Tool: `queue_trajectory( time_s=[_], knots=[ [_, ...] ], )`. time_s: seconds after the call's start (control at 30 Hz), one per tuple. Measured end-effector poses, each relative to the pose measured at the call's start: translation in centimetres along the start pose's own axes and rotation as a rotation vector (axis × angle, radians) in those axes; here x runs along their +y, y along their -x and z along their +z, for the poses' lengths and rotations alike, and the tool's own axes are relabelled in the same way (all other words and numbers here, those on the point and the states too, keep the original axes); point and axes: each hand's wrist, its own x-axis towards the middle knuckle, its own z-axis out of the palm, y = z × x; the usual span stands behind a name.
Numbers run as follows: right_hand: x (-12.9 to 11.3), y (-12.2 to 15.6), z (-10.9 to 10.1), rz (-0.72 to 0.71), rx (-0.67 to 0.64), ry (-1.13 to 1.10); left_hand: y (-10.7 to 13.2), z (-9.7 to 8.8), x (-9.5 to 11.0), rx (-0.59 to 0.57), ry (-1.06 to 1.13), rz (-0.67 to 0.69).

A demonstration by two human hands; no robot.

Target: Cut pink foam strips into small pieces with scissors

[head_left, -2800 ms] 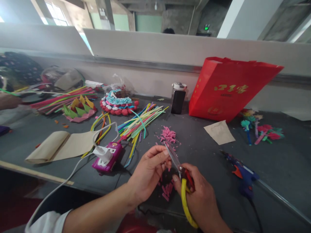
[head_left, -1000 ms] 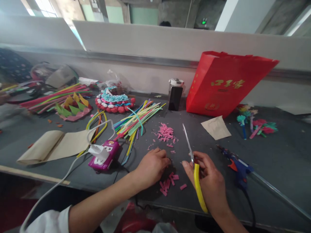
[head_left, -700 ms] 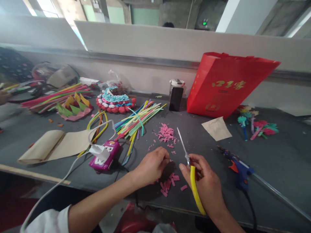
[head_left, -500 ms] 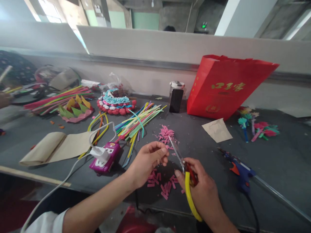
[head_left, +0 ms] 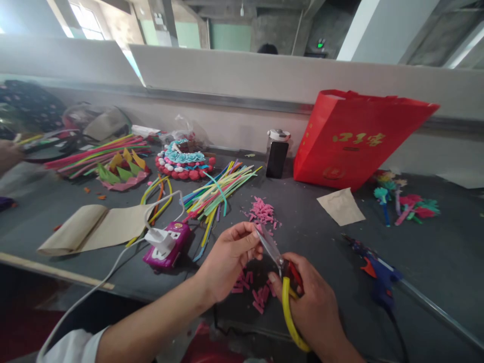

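My right hand (head_left: 312, 297) is wrapped round the handles of a pair of scissors (head_left: 270, 248) with red and yellow grips. Their blades point up and left and reach the fingertips of my left hand (head_left: 236, 257). Thumb and fingers of that hand are pinched together; whatever lies between them is too small or hidden to make out. Beyond the blades is a heap of small pink snippets (head_left: 261, 210). Longer pink strips (head_left: 260, 297) lie on the table below and between my hands.
A purple power strip (head_left: 166, 247) with a white plug sits left of my left arm. Colourful sticks (head_left: 223, 189) lie behind it. To the right are a blue glue gun (head_left: 378, 275), brown paper (head_left: 341, 206) and a red bag (head_left: 351, 138). At far left, another person's hand (head_left: 8, 155) shows.
The scissor blades have swung to the left, up against my left fingertips, and look more closed. My left hand has stayed nearly still, and the view has shifted slightly.
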Motion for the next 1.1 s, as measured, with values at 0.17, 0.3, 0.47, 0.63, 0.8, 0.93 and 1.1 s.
queue_trajectory(
  time_s=[0.17, 0.3, 0.47, 0.63, 0.8, 0.93, 1.1],
  knots=[
    [-0.03, -0.05, 0.02, -0.004, -0.013, -0.009, 0.14, 0.19, -0.18, -0.012, 0.028, -0.007],
    [-0.03, 0.0, 0.09, -0.043, -0.01, -0.039, 0.19, 0.31, -0.11, -0.009, 0.011, 0.0],
    [-0.04, 0.07, 0.17, -0.068, 0.006, -0.04, 0.19, 0.29, 0.03, 0.001, -0.016, 0.027],
    [0.2, 0.19, 0.41, -0.058, 0.005, -0.031, 0.22, 0.21, 0.05, -0.002, -0.046, 0.043],
    [0.11, 0.24, 0.58, -0.06, 0.023, -0.037, 0.35, 0.22, 0.06, 0.006, -0.036, 0.033],
    [0.03, 0.25, 0.46, -0.071, 0.003, -0.038, 0.39, 0.24, 0.21, 0.01, -0.057, 0.034],
    [0.1, 0.29, 0.35, -0.09, 0.005, -0.025, 0.45, 0.32, 0.39, 0.027, -0.076, 0.051]
  ],
)
